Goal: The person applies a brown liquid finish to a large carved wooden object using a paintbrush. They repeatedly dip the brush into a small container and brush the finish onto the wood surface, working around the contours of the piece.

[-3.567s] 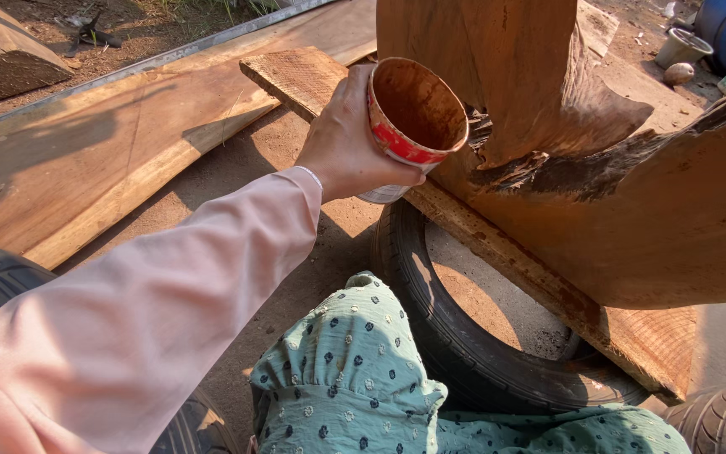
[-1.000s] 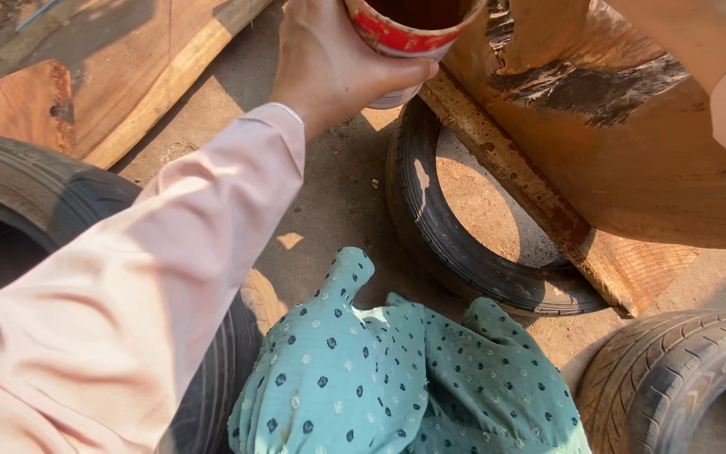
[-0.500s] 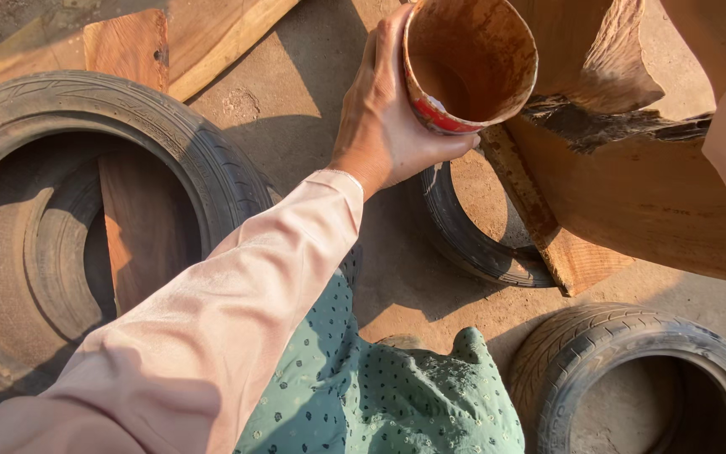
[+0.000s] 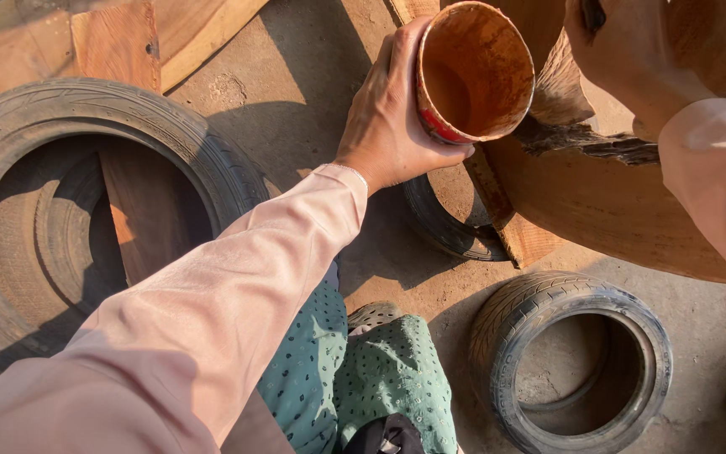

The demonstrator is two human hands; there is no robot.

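My left hand [image 4: 388, 126] is wrapped around a round can [image 4: 474, 76], red outside and coated orange-brown inside, tipped so its open mouth faces me. The can is held up against a large curved piece of brown wood [image 4: 615, 202] with a dark ragged edge. My right hand [image 4: 632, 71] is at the top right, over that wood, its fingers curled round a small dark object [image 4: 592, 13] that is mostly hidden. Both arms wear pale pink sleeves.
A big worn tyre [image 4: 128, 109] lies at the left with a board inside it. A smaller tyre [image 4: 573, 294] lies at the lower right, and another tyre [image 4: 439, 219] sits under the wood. Planks [image 4: 203, 34] lie at the top left. My green dotted trousers [image 4: 380, 370] fill the bottom.
The view has swung down and left, bringing the big tyre into sight. My left hand has tilted the can's mouth toward me, and my right hand has come in beside it.
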